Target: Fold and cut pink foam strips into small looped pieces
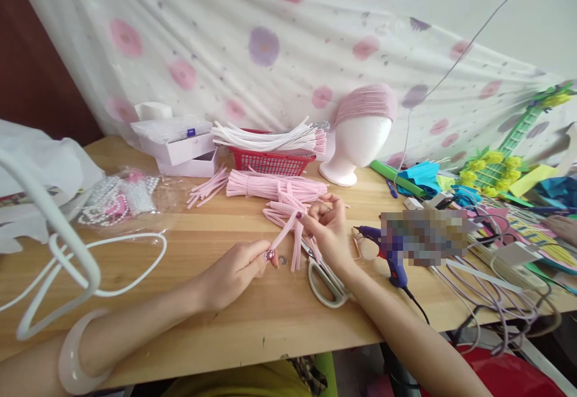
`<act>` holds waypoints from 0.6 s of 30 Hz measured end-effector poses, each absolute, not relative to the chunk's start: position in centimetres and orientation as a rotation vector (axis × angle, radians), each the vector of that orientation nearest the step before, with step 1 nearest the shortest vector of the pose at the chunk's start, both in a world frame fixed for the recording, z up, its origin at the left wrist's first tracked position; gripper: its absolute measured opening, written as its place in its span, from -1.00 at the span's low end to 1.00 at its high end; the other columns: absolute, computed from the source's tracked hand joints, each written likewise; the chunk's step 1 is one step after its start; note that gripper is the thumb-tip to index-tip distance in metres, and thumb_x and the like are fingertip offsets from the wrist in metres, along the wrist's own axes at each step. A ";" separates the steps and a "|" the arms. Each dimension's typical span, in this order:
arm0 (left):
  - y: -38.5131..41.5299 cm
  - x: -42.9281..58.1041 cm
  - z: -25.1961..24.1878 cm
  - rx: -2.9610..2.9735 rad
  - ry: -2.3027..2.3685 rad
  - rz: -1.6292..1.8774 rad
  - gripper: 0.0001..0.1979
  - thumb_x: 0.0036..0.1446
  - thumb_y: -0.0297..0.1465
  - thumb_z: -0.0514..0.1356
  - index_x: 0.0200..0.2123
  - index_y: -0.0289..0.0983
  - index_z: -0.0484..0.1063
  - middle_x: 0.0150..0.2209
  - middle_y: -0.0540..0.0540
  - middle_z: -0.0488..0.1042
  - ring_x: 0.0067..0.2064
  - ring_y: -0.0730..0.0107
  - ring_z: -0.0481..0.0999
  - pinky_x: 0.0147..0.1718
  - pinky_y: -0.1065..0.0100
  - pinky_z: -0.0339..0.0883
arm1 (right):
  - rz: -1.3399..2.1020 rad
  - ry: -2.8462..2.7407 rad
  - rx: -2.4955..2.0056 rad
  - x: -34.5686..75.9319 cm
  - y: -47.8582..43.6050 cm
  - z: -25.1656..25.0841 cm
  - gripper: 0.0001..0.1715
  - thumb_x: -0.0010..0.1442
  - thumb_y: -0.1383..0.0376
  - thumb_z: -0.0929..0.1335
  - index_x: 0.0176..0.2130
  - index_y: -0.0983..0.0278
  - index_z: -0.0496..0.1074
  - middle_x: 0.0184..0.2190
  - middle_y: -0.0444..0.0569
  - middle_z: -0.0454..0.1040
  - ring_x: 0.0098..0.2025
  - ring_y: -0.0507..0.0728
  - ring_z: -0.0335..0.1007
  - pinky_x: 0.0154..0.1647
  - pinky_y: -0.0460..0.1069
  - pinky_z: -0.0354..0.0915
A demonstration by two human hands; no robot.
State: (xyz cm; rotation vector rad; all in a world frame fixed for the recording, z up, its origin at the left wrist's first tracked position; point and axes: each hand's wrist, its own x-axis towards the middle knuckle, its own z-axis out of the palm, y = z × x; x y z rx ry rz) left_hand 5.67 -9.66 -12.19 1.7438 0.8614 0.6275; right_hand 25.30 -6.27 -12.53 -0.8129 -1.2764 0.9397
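Observation:
My left hand [234, 270] pinches the lower end of a pink pipe cleaner [285, 233] just above the wooden table [189, 325]. My right hand [328, 227] is closed on the upper end of the same pipe cleaner, with a few more short pink pieces [297, 252] hanging under its fingers. A bundle of long pink pipe cleaners [270, 186] lies just behind both hands. Scissors with pale handles [325, 281] rest on the table below my right wrist.
A purple glue gun [391, 255] lies right of my hand, its cord running off the front edge. A red basket [269, 160] holds white pipe cleaners. Behind stand a white foam head [356, 144], white boxes [178, 144], bagged beads [119, 198] and white loops [90, 264].

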 end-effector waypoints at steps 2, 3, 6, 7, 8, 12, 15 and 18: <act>-9.2 5.7 -12.8 1.574 0.805 0.696 -0.74 0.27 -0.24 -0.05 -0.32 -0.27 0.31 -0.61 0.16 0.03 -0.56 0.49 -0.02 -0.55 0.40 -0.09 | 0.899 -1.272 -0.774 25.8 -6.0 -12.3 -0.54 0.08 0.36 0.43 -0.17 0.16 0.11 -0.59 -0.37 0.18 -0.61 -0.08 0.05 -0.58 -0.17 0.07; -9.0 5.7 -13.1 1.472 0.771 0.734 -0.74 0.26 -0.23 -0.03 -0.32 -0.28 0.30 -0.62 0.17 0.02 -0.57 0.50 -0.05 -0.56 0.40 -0.13 | 0.937 -1.287 -0.749 25.9 -6.0 -12.3 -0.59 0.11 0.33 0.42 -0.16 0.16 0.13 -0.58 -0.36 0.19 -0.61 -0.08 0.04 -0.59 -0.17 0.06; -8.4 5.8 -13.7 1.203 0.670 0.764 -0.78 0.22 -0.23 0.04 -0.34 -0.27 0.28 -0.65 0.19 0.01 -0.61 0.55 -0.12 -0.58 0.42 -0.19 | 1.124 -1.336 -0.719 25.8 -6.3 -12.6 -0.72 0.21 0.24 0.36 -0.14 0.16 0.17 -0.58 -0.33 0.18 -0.64 -0.08 -0.01 -0.62 -0.15 -0.01; -8.3 5.8 -13.8 1.144 0.642 0.764 -0.79 0.21 -0.24 0.06 -0.33 -0.28 0.28 -0.66 0.20 0.02 -0.61 0.56 -0.13 -0.59 0.42 -0.20 | 1.161 -1.349 -0.742 25.7 -6.4 -12.7 -0.74 0.22 0.21 0.35 -0.14 0.17 0.18 -0.60 -0.33 0.16 -0.64 -0.07 -0.02 -0.62 -0.15 -0.02; -8.3 5.8 -13.8 1.101 0.621 0.765 -0.80 0.21 -0.25 0.08 -0.33 -0.28 0.28 -0.66 0.20 0.02 -0.62 0.57 -0.13 -0.59 0.42 -0.20 | 1.183 -1.365 -0.779 25.6 -6.5 -12.7 -0.74 0.23 0.19 0.34 -0.13 0.18 0.20 -0.60 -0.33 0.15 -0.64 -0.07 -0.01 -0.62 -0.15 -0.02; -8.5 6.0 -13.6 1.065 0.608 0.757 -0.80 0.20 -0.25 0.10 -0.35 -0.28 0.29 -0.68 0.20 0.04 -0.63 0.59 -0.12 -0.60 0.43 -0.20 | 1.218 -1.482 -0.885 25.0 -6.8 -12.6 -0.65 0.21 0.09 0.36 -0.11 0.24 0.29 -0.57 -0.27 0.20 -0.61 -0.07 -0.02 -0.62 -0.13 -0.06; -8.7 6.1 -13.6 1.132 0.627 0.711 -0.78 0.21 -0.24 0.09 -0.34 -0.29 0.32 -0.69 0.19 0.05 -0.63 0.58 -0.11 -0.59 0.43 -0.16 | 1.185 -1.558 -0.900 24.5 -7.0 -12.3 -0.63 0.17 0.02 0.36 -0.25 0.28 0.35 -0.61 -0.26 0.16 -0.62 -0.07 -0.04 -0.63 -0.12 -0.09; -8.7 6.1 -13.9 1.211 0.659 0.664 -0.76 0.21 -0.23 0.08 -0.33 -0.30 0.36 -0.69 0.17 0.07 -0.62 0.56 -0.07 -0.58 0.43 -0.11 | 1.122 -1.550 -0.920 24.5 -7.0 -12.3 -0.56 0.18 -0.03 0.34 -0.44 0.28 0.30 -0.65 -0.25 0.13 -0.63 -0.07 -0.01 -0.62 -0.12 -0.05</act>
